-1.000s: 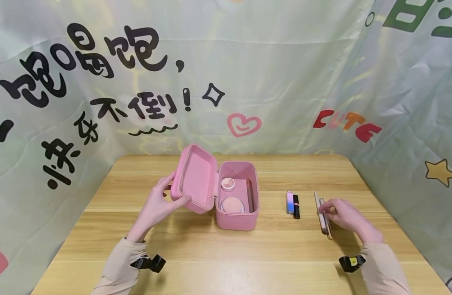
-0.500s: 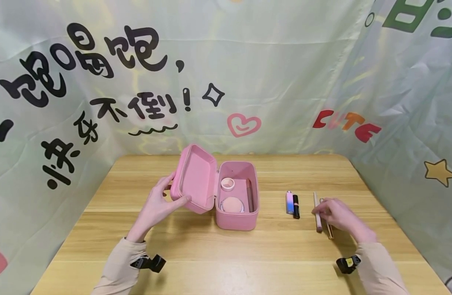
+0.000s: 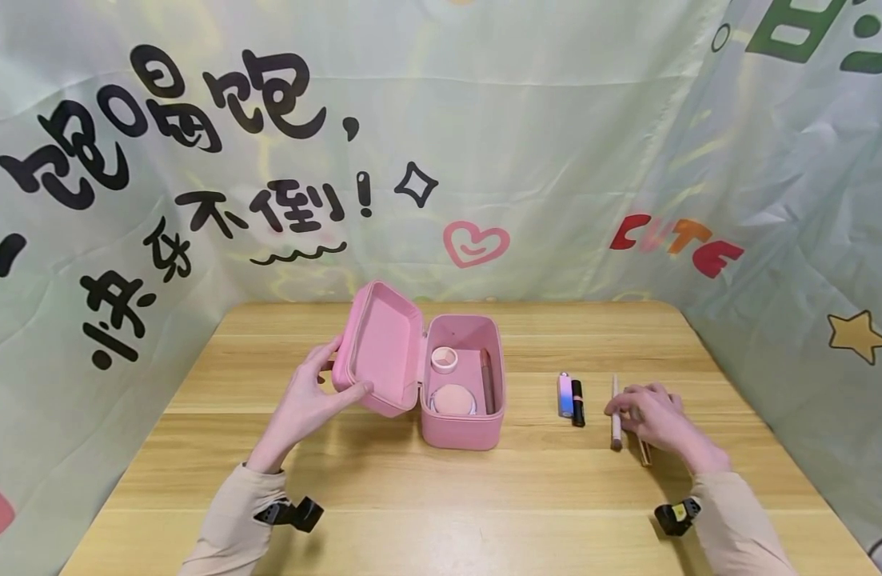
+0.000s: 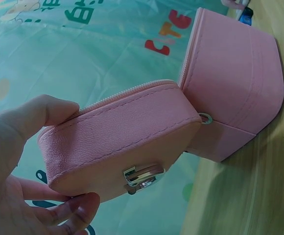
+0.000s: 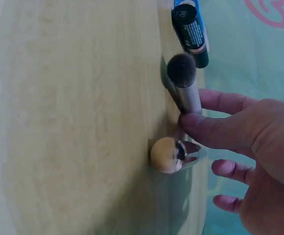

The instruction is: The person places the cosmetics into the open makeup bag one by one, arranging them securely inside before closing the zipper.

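Note:
On the left, my left hand (image 3: 313,402) grips the raised lid (image 3: 385,346) of a pink cosmetic case (image 3: 460,433), thumb on the rim and fingers behind. The left wrist view shows the lid's metal clasp (image 4: 144,177). Inside the case are a small round jar (image 3: 444,360), a round compact (image 3: 452,400) and a reddish-brown tube (image 3: 488,384). To the right, my right hand (image 3: 656,418) pinches a makeup brush (image 3: 616,433) between thumb and index finger; its dark bristles (image 5: 181,71) show in the right wrist view. A slim gold-ended item (image 3: 644,456) lies beneath the hand, partly hidden.
Between the case and my right hand, a pink-and-blue tube (image 3: 565,396) lies beside a black lipstick tube (image 3: 578,404). Printed fabric (image 3: 556,160) hangs behind and around the wooden table (image 3: 441,512). Each wrist wears a small black camera.
My right hand has taken the brush between thumb and finger and shifted it slightly left, away from the gold-ended item. The left hand and the case have stayed still.

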Demonstrator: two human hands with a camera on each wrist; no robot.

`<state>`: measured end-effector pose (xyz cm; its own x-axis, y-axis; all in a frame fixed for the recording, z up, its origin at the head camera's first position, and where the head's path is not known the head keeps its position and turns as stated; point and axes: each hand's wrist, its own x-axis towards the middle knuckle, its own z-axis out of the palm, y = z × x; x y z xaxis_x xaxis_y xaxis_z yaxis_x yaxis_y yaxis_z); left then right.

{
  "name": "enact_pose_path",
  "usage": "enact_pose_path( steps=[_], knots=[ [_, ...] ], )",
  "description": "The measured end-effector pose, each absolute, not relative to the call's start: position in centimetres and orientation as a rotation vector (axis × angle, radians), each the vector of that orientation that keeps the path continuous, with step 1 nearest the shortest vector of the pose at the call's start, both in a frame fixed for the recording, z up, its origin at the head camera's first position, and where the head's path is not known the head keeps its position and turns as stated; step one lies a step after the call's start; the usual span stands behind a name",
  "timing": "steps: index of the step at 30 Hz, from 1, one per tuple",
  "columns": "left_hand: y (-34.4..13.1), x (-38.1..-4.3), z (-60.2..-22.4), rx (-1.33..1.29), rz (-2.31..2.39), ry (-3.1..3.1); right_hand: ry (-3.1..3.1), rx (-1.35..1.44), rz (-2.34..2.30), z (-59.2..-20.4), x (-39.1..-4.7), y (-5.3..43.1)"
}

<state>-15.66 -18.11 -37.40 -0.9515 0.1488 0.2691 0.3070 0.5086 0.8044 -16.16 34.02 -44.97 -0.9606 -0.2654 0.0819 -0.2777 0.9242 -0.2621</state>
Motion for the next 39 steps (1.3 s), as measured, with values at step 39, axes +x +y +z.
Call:
enact_pose_path(
  steps=[39],
  knots=[
    [-18.2, -15.7, -37.6, -0.4, -1.425, -2.585, -2.383, 0.715, 0.572, -46.4, -17.7, 33.7]
  ],
)
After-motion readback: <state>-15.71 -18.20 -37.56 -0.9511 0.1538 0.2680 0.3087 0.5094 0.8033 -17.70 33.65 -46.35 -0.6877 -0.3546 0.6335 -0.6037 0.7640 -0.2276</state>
